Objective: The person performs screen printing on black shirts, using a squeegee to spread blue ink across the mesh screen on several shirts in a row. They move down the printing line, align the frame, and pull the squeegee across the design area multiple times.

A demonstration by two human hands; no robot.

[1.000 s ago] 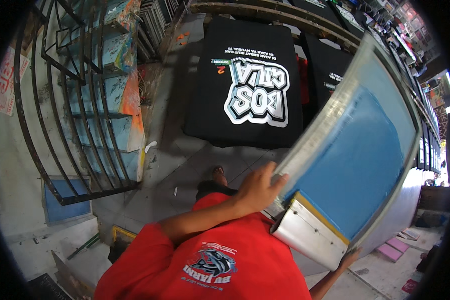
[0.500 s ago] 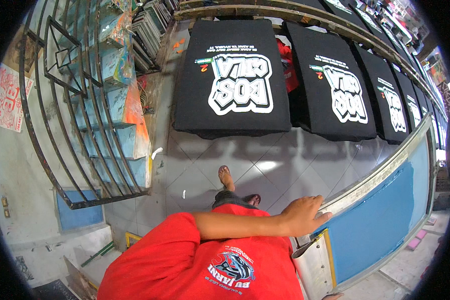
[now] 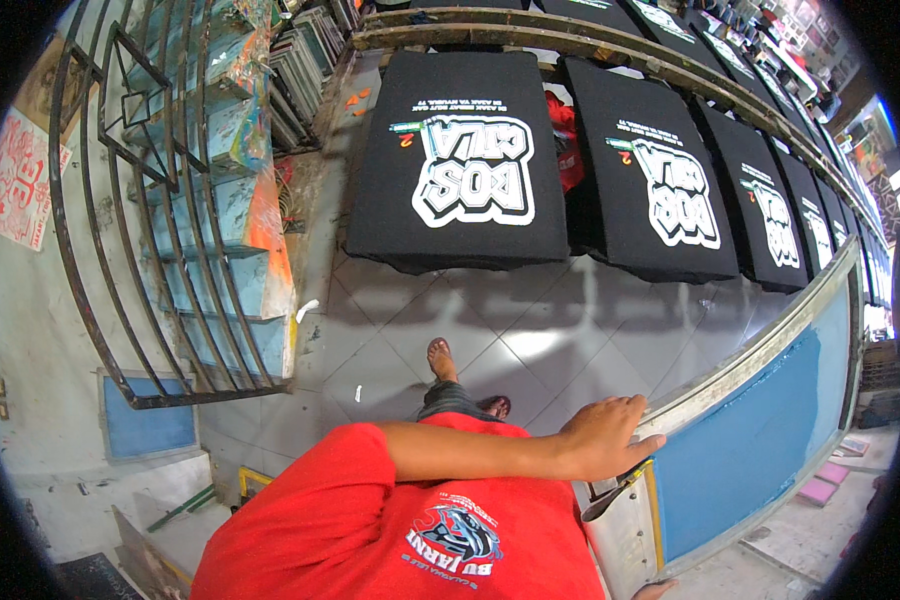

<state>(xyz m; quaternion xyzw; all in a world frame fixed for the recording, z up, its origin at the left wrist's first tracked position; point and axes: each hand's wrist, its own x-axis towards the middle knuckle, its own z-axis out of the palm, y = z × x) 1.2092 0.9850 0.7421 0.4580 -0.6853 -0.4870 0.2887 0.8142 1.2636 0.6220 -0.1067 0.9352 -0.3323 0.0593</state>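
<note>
My left arm reaches across my red shirt, and my left hand (image 3: 606, 438) is closed over the near left corner of a screen printing frame (image 3: 715, 385). Its pale rim surrounds blue mesh (image 3: 740, 455), with a darker wet-looking blue area toward the far side. A squeegee-like pale metal piece with a yellow edge (image 3: 625, 540) lies along the frame's near end, by my body. At the bottom edge a little of my right hand (image 3: 655, 590) shows, its fingers against the frame's lower corner; most of it is cut off.
Black shirts on boards (image 3: 460, 160) stand in a row ahead, bearing white lettering prints. To the left rise blue steps (image 3: 230, 270) behind a black metal railing (image 3: 120, 300). Stacked frames (image 3: 295, 75) lean beyond them. Grey tiles (image 3: 410, 300) cover the floor, with small scraps.
The shirt boards and railing have shifted slightly left in view as I move a little. Both hands keep their places on the screen printing frame; slightly more of the right one shows.
</note>
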